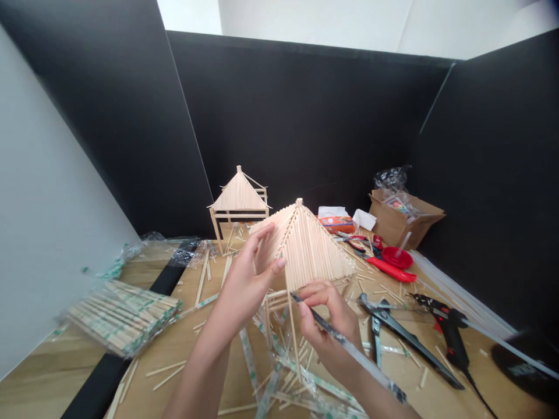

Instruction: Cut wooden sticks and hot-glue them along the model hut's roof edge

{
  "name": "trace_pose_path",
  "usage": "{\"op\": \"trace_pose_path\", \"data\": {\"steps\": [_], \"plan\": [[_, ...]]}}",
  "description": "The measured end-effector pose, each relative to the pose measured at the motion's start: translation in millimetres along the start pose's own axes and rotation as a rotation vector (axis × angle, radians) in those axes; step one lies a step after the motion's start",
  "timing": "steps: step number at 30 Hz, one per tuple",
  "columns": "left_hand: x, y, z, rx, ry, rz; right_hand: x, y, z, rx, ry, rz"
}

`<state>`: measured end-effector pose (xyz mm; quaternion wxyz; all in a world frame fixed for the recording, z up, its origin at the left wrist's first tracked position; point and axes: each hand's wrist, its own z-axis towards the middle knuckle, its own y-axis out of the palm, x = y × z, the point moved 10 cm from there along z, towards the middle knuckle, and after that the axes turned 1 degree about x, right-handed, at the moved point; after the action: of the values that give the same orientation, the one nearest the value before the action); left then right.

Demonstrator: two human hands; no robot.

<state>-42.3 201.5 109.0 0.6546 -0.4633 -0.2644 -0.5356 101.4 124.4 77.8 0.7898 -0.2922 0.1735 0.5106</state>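
A wooden stick pavilion [314,247] with a pointed roof stands in the middle. My left hand [251,273] is at its left roof slope, with the thumb and fingers around a long thin stick [294,331] that runs down from the roof ridge. Held in my right hand [329,317] is a dark pen-like tool [345,343], its tip touching or very near that stick just below the roof edge. Whether the stick is fastened to the roof cannot be made out.
A second stick pavilion [240,195] stands behind. Bundled sticks [122,314] lie left. At right are a cutter [406,337], glue gun [449,331], red dish [396,257], cardboard box [404,218] and black round object [524,364]. Loose sticks and wrappers litter the table.
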Motion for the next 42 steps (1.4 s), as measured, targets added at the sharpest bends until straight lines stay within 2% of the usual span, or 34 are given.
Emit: {"op": "trace_pose_path", "data": {"steps": [42], "plan": [[-1.4, 1.1, 0.9, 0.001, 0.011, 0.000, 0.2, 1.3, 1.6, 0.003, -0.010, -0.010]]}}
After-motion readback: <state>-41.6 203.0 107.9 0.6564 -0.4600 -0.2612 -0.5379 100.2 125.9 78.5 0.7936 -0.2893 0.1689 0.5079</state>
